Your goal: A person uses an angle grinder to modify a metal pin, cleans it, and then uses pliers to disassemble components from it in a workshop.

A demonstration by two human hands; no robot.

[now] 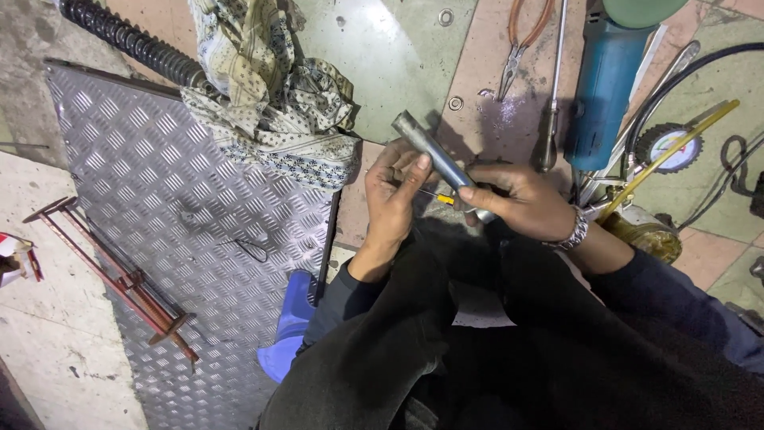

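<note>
One metal tube (434,155) was held by two hands. The right hand (517,199) gripped its lower end. The left hand (394,195) pinched it, fingers curled.

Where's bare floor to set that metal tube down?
Free: chequer plate between the patterned cloth and red rod frame; also the pale floor panel above the tube. Crowded on the right: pliers, blue power tool, pressure gauge, hoses.

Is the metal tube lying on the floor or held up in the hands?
Held up. The metal tube slants between both hands: the right hand grips its lower end, the left hand fingers touch its middle, above the floor.
</note>
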